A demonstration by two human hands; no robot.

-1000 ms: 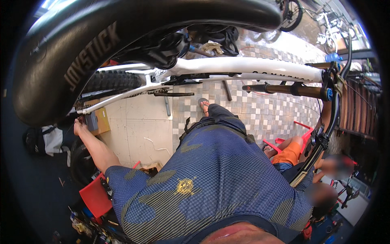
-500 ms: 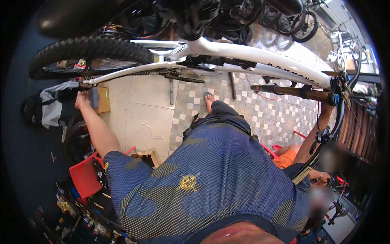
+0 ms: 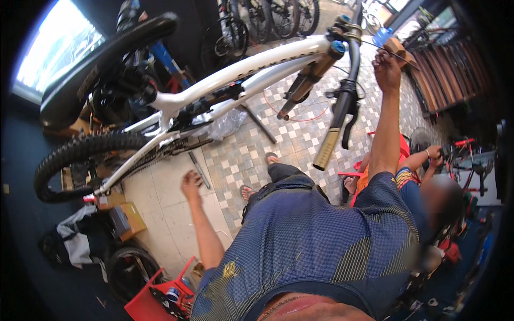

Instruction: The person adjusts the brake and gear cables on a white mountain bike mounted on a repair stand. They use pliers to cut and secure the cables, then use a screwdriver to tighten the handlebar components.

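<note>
A white mountain bike frame (image 3: 211,83) with a rear wheel (image 3: 51,160) and no front wheel stands in front of me. My right hand (image 3: 387,67) is raised beyond the handlebar (image 3: 335,131), its fingers curled at a thin black cable (image 3: 369,44) that runs from the bar. The fingertips partly hide the hold. Below the bike, my left hand (image 3: 191,186) hangs over the tiled floor near a dark stand leg (image 3: 199,170). Its fingers are apart with nothing in them. The gold-coloured fork (image 3: 302,88) points down toward the floor.
A person (image 3: 415,195) sits close on my right beside another bike. Slatted wooden boards (image 3: 452,77) stand at the right, and several bikes (image 3: 267,18) line the back. A red chair (image 3: 152,297), a loose tyre (image 3: 128,270) and a cardboard box (image 3: 130,220) are at my left.
My left hand has left the rear wheel's hub area. My right hand has moved from behind the fork to the cable past the handlebar. The handlebar has turned, and my view has shifted.
</note>
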